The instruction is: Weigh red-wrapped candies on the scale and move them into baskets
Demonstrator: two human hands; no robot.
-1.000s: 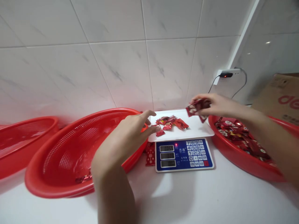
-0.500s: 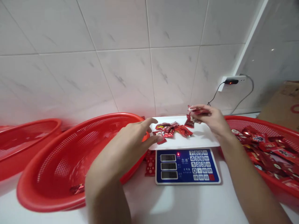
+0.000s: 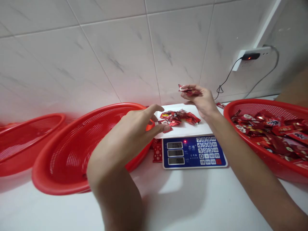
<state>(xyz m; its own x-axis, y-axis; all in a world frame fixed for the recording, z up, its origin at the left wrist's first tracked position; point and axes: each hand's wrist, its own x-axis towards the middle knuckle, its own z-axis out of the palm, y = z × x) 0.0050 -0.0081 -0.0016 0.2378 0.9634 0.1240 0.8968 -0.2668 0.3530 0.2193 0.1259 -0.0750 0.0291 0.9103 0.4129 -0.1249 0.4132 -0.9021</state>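
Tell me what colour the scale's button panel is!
The panel is blue with white keys, seen best in the head view.

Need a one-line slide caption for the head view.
Right hand holds red packets above a scale's white pan; left hand hovers by the red basket.

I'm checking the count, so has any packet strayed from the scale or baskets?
Yes. One red packet lies on the counter, between the middle basket and the scale. Another stray packet sits behind the scale, beside the right basket.
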